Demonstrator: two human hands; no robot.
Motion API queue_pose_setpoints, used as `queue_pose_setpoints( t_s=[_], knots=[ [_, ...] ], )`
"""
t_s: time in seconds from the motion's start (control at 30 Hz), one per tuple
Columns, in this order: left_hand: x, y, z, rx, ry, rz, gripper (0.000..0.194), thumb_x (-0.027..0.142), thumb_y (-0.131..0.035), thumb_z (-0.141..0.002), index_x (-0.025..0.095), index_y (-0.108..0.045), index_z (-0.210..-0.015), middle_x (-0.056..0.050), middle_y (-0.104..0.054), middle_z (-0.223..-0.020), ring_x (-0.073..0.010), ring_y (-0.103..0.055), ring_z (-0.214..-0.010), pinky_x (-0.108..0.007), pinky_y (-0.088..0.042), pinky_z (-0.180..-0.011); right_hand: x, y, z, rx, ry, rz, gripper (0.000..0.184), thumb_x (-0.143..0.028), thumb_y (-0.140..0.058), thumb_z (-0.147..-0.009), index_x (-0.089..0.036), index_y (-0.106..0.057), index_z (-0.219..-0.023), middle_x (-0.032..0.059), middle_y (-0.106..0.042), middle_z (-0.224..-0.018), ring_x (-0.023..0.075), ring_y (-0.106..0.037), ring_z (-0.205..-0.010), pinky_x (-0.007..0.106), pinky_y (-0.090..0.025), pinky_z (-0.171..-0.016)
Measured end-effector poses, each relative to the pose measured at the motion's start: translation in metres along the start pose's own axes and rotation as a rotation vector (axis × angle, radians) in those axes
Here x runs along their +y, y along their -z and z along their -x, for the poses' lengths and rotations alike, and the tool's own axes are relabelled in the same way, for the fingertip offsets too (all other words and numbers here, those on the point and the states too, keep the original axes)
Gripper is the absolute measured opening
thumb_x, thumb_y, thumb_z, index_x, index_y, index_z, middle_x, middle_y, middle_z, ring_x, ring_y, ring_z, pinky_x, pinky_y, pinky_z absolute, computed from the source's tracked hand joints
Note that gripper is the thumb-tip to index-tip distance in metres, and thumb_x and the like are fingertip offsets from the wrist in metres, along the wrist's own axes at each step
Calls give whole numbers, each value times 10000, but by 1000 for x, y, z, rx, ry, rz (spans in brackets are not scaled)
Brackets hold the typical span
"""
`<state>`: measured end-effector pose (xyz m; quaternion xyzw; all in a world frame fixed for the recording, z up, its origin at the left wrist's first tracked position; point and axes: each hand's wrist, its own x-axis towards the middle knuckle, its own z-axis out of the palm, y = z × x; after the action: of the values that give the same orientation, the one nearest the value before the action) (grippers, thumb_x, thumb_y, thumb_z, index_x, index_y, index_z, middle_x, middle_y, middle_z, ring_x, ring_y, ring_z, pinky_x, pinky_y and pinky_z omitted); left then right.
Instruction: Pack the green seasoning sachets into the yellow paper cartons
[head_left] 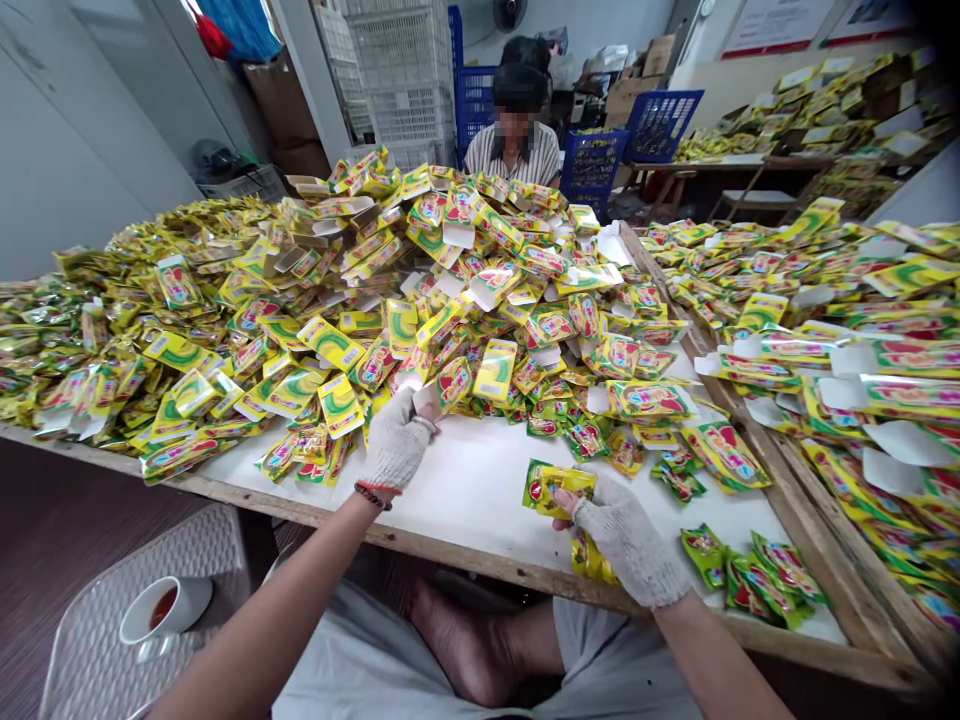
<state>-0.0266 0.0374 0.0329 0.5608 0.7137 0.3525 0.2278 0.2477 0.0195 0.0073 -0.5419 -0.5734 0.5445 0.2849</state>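
Note:
My left hand, in a white knit glove with bare fingertips, grips the flap end of a small yellow carton at the near edge of the heap. My right hand, gloved the same way, pinches yellow-and-green sachets above the table's front edge. More yellow sachets show just under that hand; whether it holds these too I cannot tell. Several green sachets lie to the right of it. Loose sachets also lie along the foot of the carton heap.
A tall heap of flat yellow cartons covers the table's back. A wooden divider separates more cartons at right. Across the heap sits another person. A cup of brown liquid stands on a stool at lower left.

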Motion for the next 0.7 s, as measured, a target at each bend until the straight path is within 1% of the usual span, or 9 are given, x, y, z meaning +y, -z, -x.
queue_pose_setpoints(
  t_s=[0.07, 0.13, 0.2, 0.27, 0.33, 0.4, 0.47, 0.57, 0.7],
  knots=[
    [6, -10, 24, -335, 182, 247, 357, 476, -378, -888, 158, -529, -947, -71, -633, -856, -164, -629, -638, -295, -493, -598, -2, -1, 1, 20, 9, -45, 341, -449, -589, -805, -150, -592, -968, 51, -701, -770, 157, -659, -613, 223, -469, -486],
    [10, -15, 43, -579, 156, 216, 403, 529, -447, -850, 145, -565, -819, -60, -631, -733, -177, -615, -578, -294, -477, -545, 0, 2, 2, 49, 11, -85, 331, -442, -607, -799, -158, -596, -969, 56, -707, -828, 170, -676, -656, 224, -484, -495],
    [14, -16, 51, -558, -58, -39, 302, 440, -513, -838, 153, -602, -810, -55, -633, -722, -204, -619, -653, -310, -476, -595, 5, 9, 3, 88, -6, -124, 334, -437, -623, -790, -172, -602, -993, 49, -708, -867, 181, -685, -688, 230, -505, -506],
    [20, -17, 45, -398, -330, -355, 201, 237, -524, -817, 184, -610, -990, -71, -647, -919, -234, -613, -851, -341, -476, -719, 8, 15, 6, 112, -27, -152, 351, -436, -621, -789, -189, -606, -1038, 37, -707, -894, 176, -683, -675, 241, -526, -522],
    [27, -22, 32, -301, -587, -574, 447, 89, -526, -739, 213, -545, -1168, -95, -585, -1158, -264, -545, -1059, -394, -445, -861, 9, 18, 9, 125, -36, -141, 361, -439, -613, -794, -198, -613, -1063, 27, -707, -877, 165, -671, -630, 245, -529, -518],
    [35, -33, 21, -356, -842, -671, 571, 62, -554, -684, 215, -503, -1232, -113, -521, -1263, -289, -463, -1173, -452, -380, -966, 8, 19, 13, 158, -19, -110, 356, -444, -606, -800, -190, -629, -1048, 28, -704, -833, 163, -659, -604, 245, -521, -506],
    [41, -48, 16, -450, -1011, -675, 592, 114, -611, -651, 199, -504, -1228, -129, -527, -1251, -309, -448, -1167, -493, -338, -996, 8, 19, 15, 215, 0, -102, 366, -451, -601, -803, -180, -636, -1046, 40, -703, -822, 177, -663, -624, 257, -528, -521],
    [44, -67, 16, -553, -1049, -647, 483, 154, -632, -646, 178, -565, -1124, -137, -599, -1103, -304, -510, -1050, -482, -374, -938, 11, 23, 18, 265, 14, -137, 429, -472, -603, -797, -174, -620, -1106, 70, -705, -883, 209, -679, -680, 282, -543, -539],
    [43, -67, 12, -590, -865, -511, 224, 174, -499, -808, 198, -609, -1002, -86, -643, -953, -227, -578, -890, -352, -434, -809, 22, 31, 18, 291, 0, -241, 476, -474, -638, -766, -210, -604, -1161, 73, -706, -936, 215, -683, -685, 285, -533, -506]
  ],
)
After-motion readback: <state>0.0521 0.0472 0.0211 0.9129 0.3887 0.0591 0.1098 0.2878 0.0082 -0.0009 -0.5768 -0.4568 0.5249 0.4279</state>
